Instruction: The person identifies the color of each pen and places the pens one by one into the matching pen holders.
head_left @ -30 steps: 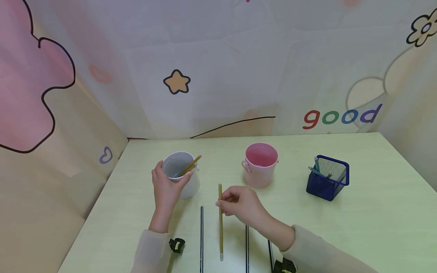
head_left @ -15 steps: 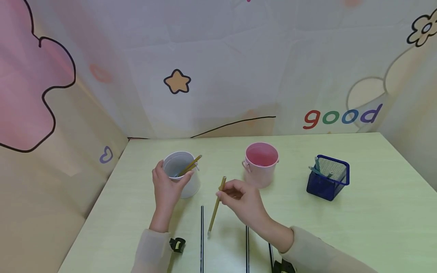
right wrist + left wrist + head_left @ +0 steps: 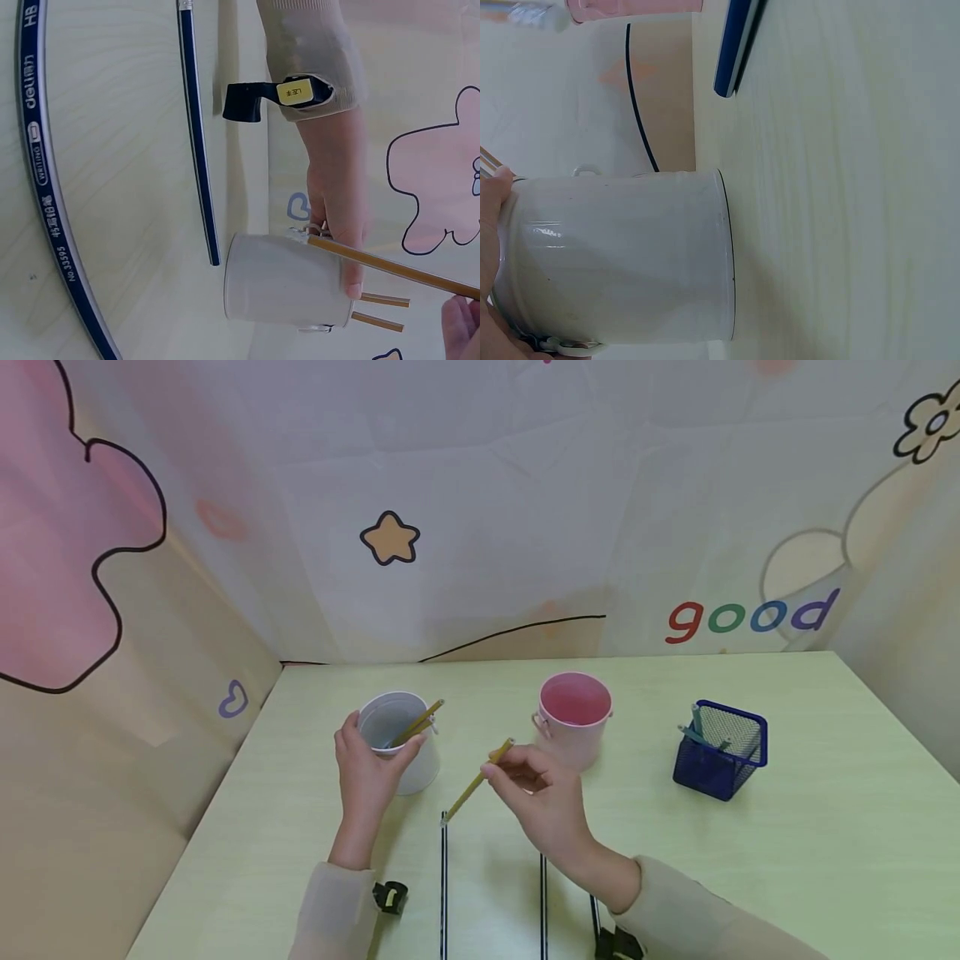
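Pinching grip: right hand (image 3: 555, 806), thumb and fingers closed on the yellow pencil (image 3: 467, 797) near its upper end.
Pencil position: raised above the surface (image 3: 825, 843), between the two buckets and nearer the person than either rim.
Long axis: slanting diagonally in the head view, from lower left to upper right.
Eraser end: pointing lower left, overlapping the far tip of the leftmost dark pencil (image 3: 444, 893) in the head view; whether they touch cannot be told.
Other end: pointing upper right, toward the pink bucket (image 3: 573, 743).
Left hand: left hand (image 3: 367, 785) holding the near rim of the white bucket (image 3: 422, 775), which stands upright.
White bucket's contents: two yellow pencils (image 3: 414, 727) leaning to the right, their ends over the rim, close to the left thumb.
Other dark pencils: two more (image 3: 543, 910) right of the leftmost, the farthest right partly covered by a black wrist mount (image 3: 619, 945).
Partly hidden: pink bucket's lower front, behind the right hand.
Far right: blue mesh basket (image 3: 708, 775) holding teal sticks (image 3: 697, 722), well apart from both hands.
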### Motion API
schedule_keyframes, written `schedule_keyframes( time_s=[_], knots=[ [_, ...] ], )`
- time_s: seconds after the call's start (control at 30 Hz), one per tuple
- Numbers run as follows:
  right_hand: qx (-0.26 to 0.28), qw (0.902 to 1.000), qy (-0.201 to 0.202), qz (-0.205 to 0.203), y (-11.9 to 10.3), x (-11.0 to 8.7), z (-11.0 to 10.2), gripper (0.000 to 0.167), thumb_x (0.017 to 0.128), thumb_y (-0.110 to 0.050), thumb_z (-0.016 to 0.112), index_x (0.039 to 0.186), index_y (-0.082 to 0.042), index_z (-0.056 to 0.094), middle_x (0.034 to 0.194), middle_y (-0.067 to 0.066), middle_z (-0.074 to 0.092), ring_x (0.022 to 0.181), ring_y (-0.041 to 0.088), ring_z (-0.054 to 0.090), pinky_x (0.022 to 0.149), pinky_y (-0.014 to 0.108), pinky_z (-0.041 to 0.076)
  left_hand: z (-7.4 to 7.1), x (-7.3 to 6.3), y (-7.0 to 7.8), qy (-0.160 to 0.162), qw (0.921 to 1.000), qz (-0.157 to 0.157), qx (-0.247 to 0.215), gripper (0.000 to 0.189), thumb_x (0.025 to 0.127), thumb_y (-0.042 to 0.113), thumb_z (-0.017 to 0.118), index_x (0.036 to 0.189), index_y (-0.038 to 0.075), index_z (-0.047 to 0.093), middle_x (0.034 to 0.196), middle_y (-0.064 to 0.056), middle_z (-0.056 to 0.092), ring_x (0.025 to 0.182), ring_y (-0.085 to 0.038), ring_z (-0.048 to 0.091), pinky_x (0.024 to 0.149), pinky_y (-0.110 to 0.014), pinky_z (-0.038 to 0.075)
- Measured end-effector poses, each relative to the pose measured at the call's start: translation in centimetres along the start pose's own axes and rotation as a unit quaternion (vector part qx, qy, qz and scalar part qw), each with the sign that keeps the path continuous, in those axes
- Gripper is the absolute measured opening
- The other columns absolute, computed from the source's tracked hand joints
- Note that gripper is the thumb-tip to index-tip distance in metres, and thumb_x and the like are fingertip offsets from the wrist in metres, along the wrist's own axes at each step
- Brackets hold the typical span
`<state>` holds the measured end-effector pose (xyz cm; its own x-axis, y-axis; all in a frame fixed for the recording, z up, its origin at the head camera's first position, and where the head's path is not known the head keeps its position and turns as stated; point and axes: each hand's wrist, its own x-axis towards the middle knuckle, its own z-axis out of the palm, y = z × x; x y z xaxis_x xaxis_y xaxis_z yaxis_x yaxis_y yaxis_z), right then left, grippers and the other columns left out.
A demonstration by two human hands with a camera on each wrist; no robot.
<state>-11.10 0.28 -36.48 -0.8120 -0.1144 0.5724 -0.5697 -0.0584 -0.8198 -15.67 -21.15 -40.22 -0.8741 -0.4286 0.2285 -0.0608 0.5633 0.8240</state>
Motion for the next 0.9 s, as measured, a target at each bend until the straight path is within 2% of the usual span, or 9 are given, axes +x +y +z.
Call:
schedule_keyframes(
  time_s=[0.17, 0.27, 0.4, 0.5, 0.67, 0.9],
  knots=[
    [-0.008, 0.9968, 0.027, -0.075, -0.1, 0.3, 0.2, 0.019, 0.075, 0.018, 0.066, 0.091, 0.009, 0.064, 0.084, 0.023, 0.065, 0.077, 0.003, 0.064, 0.070, 0.020, 0.055, 0.0, 0.0, 0.0, -0.001, 1.0000, -0.001, -0.001, 0.099, 0.071, 0.038, 0.082, 0.142, -0.002, 0.026, 0.132, -0.023, 0.036, 0.122, -0.037, 0.041, 0.099, -0.054, 0.041],
    [-0.016, 0.9933, 0.045, -0.105, -0.1, 0.3, 0.2, 0.019, 0.074, 0.020, 0.066, 0.090, 0.009, 0.064, 0.085, 0.023, 0.065, 0.078, 0.003, 0.064, 0.071, 0.019, 0.055, -0.1, 0.0, 0.1, -0.003, 1.0000, -0.003, 0.000, 0.099, 0.071, 0.038, 0.082, 0.142, -0.001, 0.025, 0.132, -0.023, 0.036, 0.122, -0.037, 0.040, 0.099, -0.055, 0.041],
    [-0.015, 0.9917, 0.059, -0.113, -0.2, 0.3, 0.2, 0.015, 0.075, 0.017, 0.068, 0.088, 0.010, 0.064, 0.086, 0.024, 0.065, 0.080, 0.003, 0.065, 0.073, 0.020, 0.055, 0.0, 0.0, 0.1, 0.000, 1.0000, 0.000, 0.000, 0.099, 0.071, 0.038, 0.082, 0.142, -0.001, 0.026, 0.132, -0.023, 0.037, 0.122, -0.037, 0.041, 0.098, -0.055, 0.042],
    [-0.010, 0.9908, 0.063, -0.120, -0.3, 0.4, 0.3, 0.010, 0.080, 0.007, 0.069, 0.088, 0.011, 0.064, 0.087, 0.024, 0.066, 0.082, 0.003, 0.065, 0.074, 0.020, 0.055, 0.1, 0.0, 0.0, 0.003, 1.0000, 0.004, -0.002, 0.099, 0.070, 0.038, 0.082, 0.141, -0.002, 0.027, 0.131, -0.023, 0.037, 0.121, -0.037, 0.041, 0.098, -0.055, 0.042],
    [-0.002, 0.9877, 0.068, -0.141, -0.3, 0.7, 0.4, 0.025, 0.085, -0.013, 0.069, 0.088, 0.011, 0.064, 0.089, 0.019, 0.068, 0.086, 0.001, 0.065, 0.075, 0.021, 0.055, 0.1, 0.0, -0.1, 0.001, 1.0000, 0.003, -0.005, 0.098, 0.070, 0.038, 0.083, 0.141, -0.001, 0.027, 0.131, -0.023, 0.037, 0.121, -0.037, 0.041, 0.098, -0.055, 0.042],
    [0.007, 0.9817, 0.078, -0.173, -0.3, 1.1, 0.6, 0.025, 0.086, -0.013, 0.068, 0.090, 0.012, 0.064, 0.091, 0.015, 0.070, 0.089, 0.004, 0.066, 0.077, 0.022, 0.055, 0.0, -0.1, 0.0, -0.001, 1.0000, 0.004, -0.002, 0.097, 0.071, 0.037, 0.082, 0.142, 0.000, 0.027, 0.132, -0.022, 0.037, 0.122, -0.037, 0.041, 0.098, -0.055, 0.042]
  ],
)
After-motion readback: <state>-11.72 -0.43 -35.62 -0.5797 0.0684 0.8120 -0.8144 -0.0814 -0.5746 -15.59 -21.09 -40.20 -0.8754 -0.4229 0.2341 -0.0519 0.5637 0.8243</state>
